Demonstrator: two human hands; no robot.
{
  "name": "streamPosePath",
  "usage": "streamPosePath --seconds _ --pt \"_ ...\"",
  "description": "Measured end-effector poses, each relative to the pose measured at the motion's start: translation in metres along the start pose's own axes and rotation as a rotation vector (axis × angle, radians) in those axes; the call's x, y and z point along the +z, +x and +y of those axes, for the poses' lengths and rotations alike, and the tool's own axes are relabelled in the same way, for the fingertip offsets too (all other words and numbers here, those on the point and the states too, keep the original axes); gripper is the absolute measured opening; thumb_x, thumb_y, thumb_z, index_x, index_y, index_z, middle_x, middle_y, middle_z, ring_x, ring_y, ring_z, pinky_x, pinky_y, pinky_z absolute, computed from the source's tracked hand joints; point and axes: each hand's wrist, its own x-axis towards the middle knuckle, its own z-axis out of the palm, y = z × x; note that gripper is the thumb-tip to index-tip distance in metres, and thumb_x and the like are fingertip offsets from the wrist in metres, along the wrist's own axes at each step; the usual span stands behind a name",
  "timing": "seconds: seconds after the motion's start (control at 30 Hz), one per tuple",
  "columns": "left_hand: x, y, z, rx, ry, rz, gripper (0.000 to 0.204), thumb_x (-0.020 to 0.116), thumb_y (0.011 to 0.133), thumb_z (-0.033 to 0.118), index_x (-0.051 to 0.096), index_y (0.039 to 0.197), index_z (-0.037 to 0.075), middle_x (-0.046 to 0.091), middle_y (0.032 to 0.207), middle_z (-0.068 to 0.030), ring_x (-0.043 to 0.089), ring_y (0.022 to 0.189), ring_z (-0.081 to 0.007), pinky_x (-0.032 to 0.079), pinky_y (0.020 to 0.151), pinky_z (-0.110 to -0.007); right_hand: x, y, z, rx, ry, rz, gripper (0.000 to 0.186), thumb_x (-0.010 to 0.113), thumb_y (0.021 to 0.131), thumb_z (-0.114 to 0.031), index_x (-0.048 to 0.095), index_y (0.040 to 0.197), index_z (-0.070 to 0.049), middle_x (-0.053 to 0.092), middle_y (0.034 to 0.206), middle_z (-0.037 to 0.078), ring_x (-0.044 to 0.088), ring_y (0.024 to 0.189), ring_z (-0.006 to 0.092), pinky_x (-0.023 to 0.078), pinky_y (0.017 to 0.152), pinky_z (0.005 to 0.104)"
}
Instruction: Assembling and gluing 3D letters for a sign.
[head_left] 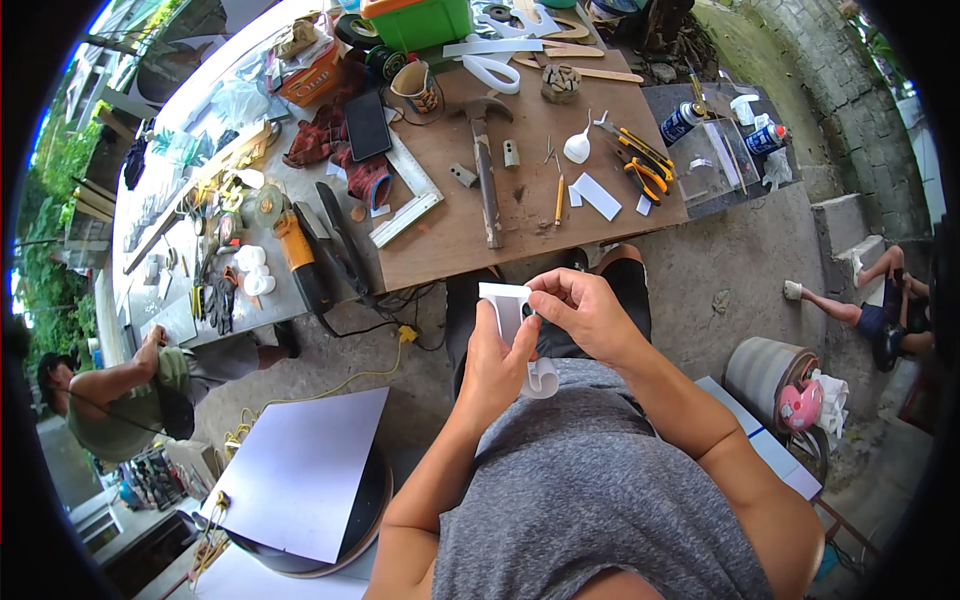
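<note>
In front of my body, a white piece of plastic-like sheet, curved at its lower end, is held between both hands. My left hand grips its left side, thumb against the face. The fingers of my right hand pinch its upper right edge, where a small dark spot shows. Beyond my hands, a hammer lies on the brown board of the table. To its right are a pencil, a flat white rectangle, orange-handled pliers and a small white nozzle bottle.
An angle grinder, a phone and a white carpenter's square lie on the table's left. Two spray cans stand at right. A large white sheet rests at lower left. One person is at left, another at right.
</note>
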Motion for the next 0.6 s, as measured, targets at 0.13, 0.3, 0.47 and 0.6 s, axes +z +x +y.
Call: streamPosePath --seconds 0.13,0.3,0.47,0.6 --pt "-0.002 0.001 0.003 -0.031 0.012 0.002 0.031 0.062 0.098 0.024 0.044 0.102 -0.001 0.062 0.079 -0.0095 0.060 0.064 -0.0132 0.049 0.055 -0.030 -0.002 0.000 -0.002 0.029 0.130 0.018 0.037 0.066 0.097 -0.025 0.063 0.117 0.006 0.069 0.103 0.009 0.063 0.093 0.0106 0.050 0.084 0.0253" --pt "-0.005 0.005 0.002 -0.049 0.025 0.010 0.029 0.059 0.099 0.026 0.048 0.109 0.001 0.058 0.081 -0.0048 0.059 0.063 -0.0095 0.046 0.053 -0.025 -0.018 0.001 -0.001 0.008 0.114 0.036 0.039 0.061 0.099 -0.027 0.060 0.123 0.004 0.064 0.107 0.008 0.056 0.097 0.0113 0.046 0.090 0.0255" --pt "-0.008 0.012 -0.001 -0.114 -0.013 0.008 0.030 0.060 0.099 0.028 0.049 0.108 0.001 0.058 0.078 -0.0044 0.059 0.061 -0.0102 0.046 0.052 -0.026 -0.031 0.005 0.013 -0.106 -0.105 0.096 0.033 0.065 0.096 -0.015 0.058 0.123 0.002 0.064 0.105 0.004 0.059 0.093 0.0081 0.048 0.081 0.0216" --pt "-0.010 0.016 -0.005 -0.144 0.007 0.028 0.030 0.060 0.099 0.028 0.049 0.107 0.001 0.057 0.078 -0.0042 0.058 0.060 -0.0105 0.046 0.052 -0.027 -0.039 0.009 0.022 -0.146 -0.193 0.143 0.031 0.066 0.095 -0.014 0.060 0.122 0.000 0.065 0.103 0.003 0.060 0.089 0.0079 0.049 0.077 0.0224"
